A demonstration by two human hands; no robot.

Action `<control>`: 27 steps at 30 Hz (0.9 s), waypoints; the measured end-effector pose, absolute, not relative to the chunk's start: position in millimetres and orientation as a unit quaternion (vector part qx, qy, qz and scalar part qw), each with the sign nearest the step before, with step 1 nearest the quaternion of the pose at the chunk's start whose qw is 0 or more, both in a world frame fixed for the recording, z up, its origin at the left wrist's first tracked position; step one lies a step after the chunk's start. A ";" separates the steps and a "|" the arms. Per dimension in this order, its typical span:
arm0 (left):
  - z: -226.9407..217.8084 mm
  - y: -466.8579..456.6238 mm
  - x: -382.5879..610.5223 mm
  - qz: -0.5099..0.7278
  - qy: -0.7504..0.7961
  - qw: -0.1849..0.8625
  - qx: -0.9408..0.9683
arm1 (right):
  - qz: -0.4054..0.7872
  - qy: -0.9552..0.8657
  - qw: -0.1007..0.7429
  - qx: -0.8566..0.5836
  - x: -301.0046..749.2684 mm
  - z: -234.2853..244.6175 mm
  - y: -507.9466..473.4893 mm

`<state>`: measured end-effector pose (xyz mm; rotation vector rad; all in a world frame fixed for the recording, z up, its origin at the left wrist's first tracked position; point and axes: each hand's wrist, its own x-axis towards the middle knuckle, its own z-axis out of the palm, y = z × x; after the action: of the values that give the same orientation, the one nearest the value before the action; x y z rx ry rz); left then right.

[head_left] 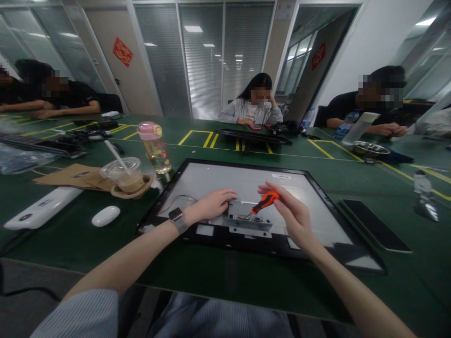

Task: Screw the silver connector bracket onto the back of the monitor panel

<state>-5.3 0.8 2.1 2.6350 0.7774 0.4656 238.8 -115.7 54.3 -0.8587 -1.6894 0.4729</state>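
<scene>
A flat display panel (197, 174) with a black frame lies back-side up on the green table before me. On its near middle sits a metal bracket (243, 209) with a row of connector ports. My left hand (215, 204), wearing a watch, grips the bracket's left side; its fingertips are partly hidden. Between the thumb and fingers of my right hand (294, 213) is an orange and black screwdriver (267, 201). Its shaft slants down left, with the tip at the ports on the bracket. Thin wires (179, 198) run over the panel left of my left hand.
Left stand an iced drink cup (123, 174), a pink-lidded bottle (155, 148), a white mouse (105, 216) and a long white device (42, 206). A black phone (373, 225) lies right of the panel. Across the table are another dark panel (253, 136), a metal bowl (370, 149) and several seated people.
</scene>
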 end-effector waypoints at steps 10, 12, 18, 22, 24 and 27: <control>-0.1 2.3 -6.0 0.170 0.269 0.183 0.930 | 0.198 -0.692 0.568 -0.400 237.4 46.7 -113.1; -0.3 2.4 -6.3 0.166 0.271 0.182 0.931 | 0.234 -0.699 0.563 -0.374 236.0 46.7 -114.2; 2.6 0.3 -5.4 0.164 0.277 0.177 0.930 | 0.221 -0.704 0.565 -0.369 231.0 44.6 -114.8; 3.7 -0.1 -5.4 0.169 0.274 0.181 0.929 | 0.113 -0.711 0.564 -0.404 231.9 44.4 -114.1; 3.5 0.3 -5.4 0.168 0.275 0.183 0.929 | 0.078 -0.716 0.560 -0.410 233.3 45.1 -114.4; 2.8 0.8 -5.2 0.168 0.271 0.184 0.930 | 0.076 -0.727 0.557 -0.394 235.2 45.1 -115.0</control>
<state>-5.2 0.8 2.8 2.6213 0.7634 0.4734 235.2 -115.0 45.1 -0.9296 -1.7159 0.1804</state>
